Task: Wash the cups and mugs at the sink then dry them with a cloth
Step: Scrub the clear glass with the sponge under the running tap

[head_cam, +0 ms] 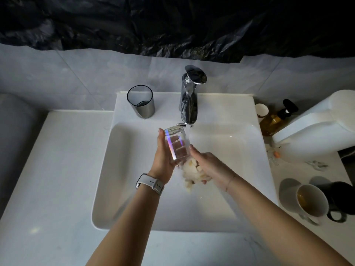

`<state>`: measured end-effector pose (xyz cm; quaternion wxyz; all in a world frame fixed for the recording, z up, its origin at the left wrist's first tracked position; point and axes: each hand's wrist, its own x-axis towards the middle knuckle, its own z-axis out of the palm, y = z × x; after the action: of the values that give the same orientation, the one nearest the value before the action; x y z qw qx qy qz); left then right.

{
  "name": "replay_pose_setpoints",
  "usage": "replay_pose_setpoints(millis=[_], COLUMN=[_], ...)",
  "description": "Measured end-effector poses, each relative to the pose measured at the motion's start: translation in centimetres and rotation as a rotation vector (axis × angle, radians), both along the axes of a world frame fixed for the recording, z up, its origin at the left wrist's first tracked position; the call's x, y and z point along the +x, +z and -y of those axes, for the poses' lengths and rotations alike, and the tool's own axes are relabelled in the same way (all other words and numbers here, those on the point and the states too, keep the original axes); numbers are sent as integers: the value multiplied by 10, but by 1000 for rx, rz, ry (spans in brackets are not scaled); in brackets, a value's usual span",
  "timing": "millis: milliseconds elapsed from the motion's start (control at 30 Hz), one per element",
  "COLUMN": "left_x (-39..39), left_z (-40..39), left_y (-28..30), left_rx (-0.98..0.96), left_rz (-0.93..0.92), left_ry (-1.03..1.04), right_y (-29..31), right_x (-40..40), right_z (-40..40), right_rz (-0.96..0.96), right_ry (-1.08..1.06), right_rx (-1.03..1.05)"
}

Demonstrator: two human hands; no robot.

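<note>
**Glass held over the sink, cloth at its mouth**

The left hand [163, 156] wraps a clear glass [176, 144] and holds it tilted over the middle of the sink [107, 169], just below the tap [189, 100]. The right hand [209, 166] clutches a pale wet cloth [192, 173] against the glass's lower, open end. 1 grey cup [141, 101] stands on the sink's back edge, left of the tap. 2 mugs, 1 white [312, 202] and 1 black [341, 198], sit on the counter beside the sink's right edge.
</note>
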<state>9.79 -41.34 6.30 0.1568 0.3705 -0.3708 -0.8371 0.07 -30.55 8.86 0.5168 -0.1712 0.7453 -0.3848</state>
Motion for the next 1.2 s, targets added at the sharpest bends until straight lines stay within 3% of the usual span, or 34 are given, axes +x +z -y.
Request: replay_pose_setpoints(millis=[100,167,267,400,500,633,800,900,967,1067,1133,1200], left_x=[0,0,-3,-12,-20,-22,-26,-15,-4,4,3,1], left_z=[11,15,16,17,23,32,35,25,14,1,2,5], left_y=[0,2,6,25,39,41,9,-1,-2,-5,-9,-11], left_rx=[50,44,-43,-192,-278,-262,-256,-4,183,470,488,453], left_rz=[45,72,63,187,345,460,574,414,255,7,20,64], left_ry=[-78,-151,-315,-419,-481,-598,-286,-31,-17,65,144,155], right_y=[-2,-2,2,8,5,-8,-22,-22,-23,-24,-22,-19], right_x=[-23,-38,-48,-51,-51,-49,-33,-21,-14,-6,-2,1], right_z=[-6,-4,10,25,30,32,35,35,32,28,22,11], right_rz=[-285,-326,-319,-195,-48,179,202,53,-94,-351,-398,-335], right_ry=[-112,-227,-96,165,199,159,-80,-188,-250,-118,-17,-54], right_rx=[-74,-165,-202,62,167,149,31,-131,-254,-392,-398,-439])
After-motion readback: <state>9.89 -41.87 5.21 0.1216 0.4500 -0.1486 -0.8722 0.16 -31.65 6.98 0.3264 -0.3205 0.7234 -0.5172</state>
